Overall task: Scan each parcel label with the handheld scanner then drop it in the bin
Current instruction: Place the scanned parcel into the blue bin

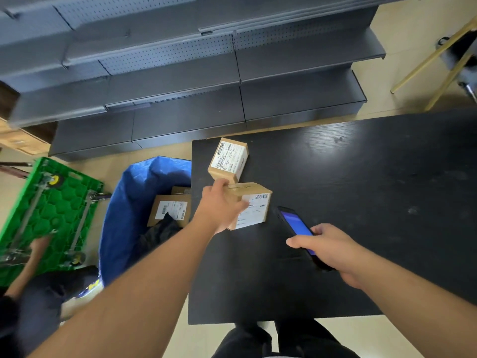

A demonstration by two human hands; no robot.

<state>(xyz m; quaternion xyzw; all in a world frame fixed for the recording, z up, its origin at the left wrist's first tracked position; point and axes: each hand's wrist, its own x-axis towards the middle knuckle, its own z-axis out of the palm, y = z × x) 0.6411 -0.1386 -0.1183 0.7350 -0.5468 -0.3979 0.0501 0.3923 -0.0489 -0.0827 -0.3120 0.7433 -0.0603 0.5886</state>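
- Two parcels are sitting at the near-left corner of the black table (361, 202) in the head view: the near parcel (254, 206), label up, and the far parcel (228, 158) just behind it, the two touching or nearly so.
- The left hand (219, 208) is gripping the near parcel by its left end, thumb lying across the label and fingers curling over the top edge.
- The right hand (325, 245) is holding the handheld scanner (296, 226), fingers wrapping its body, blue screen facing up and its front end pointing toward the near parcel's label, just to the left.
- The parcel's long axis is running left to right, so the scanner is meeting it at the right end; the barcode appears to be sitting at that end.
- The blue bin (124, 202) is standing on the floor directly left of the table edge, already holding labelled boxes; the left hand is the nearer one.
- A green cart (51, 208) and another person's arm are lying beyond the bin, apparently clear of the drop path.
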